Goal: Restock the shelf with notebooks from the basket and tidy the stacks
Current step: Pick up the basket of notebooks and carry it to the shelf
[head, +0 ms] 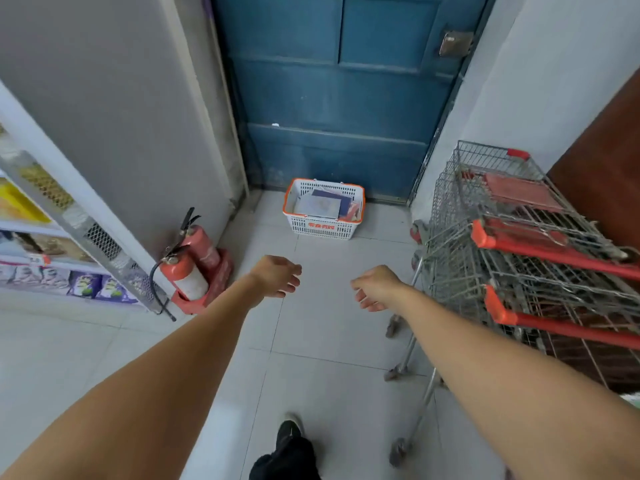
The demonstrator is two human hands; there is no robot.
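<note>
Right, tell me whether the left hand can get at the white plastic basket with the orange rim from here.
Probably not yet. The left hand hangs open and apart from the white plastic basket with the orange rim, which sits by the blue door. Bare floor tiles lie between, so a step forward should do.

White orange-rimmed basket (323, 227) on the floor holds flat-lying notebooks (322, 206).

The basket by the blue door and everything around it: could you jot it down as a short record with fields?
basket: white with orange rim, on the floor against the blue door
contents: notebooks lying flat
left hand: empty, fingers relaxed
right hand: empty, loosely curled
left side: two fire extinguishers, stocked shelf
right side: nested shopping carts
</note>
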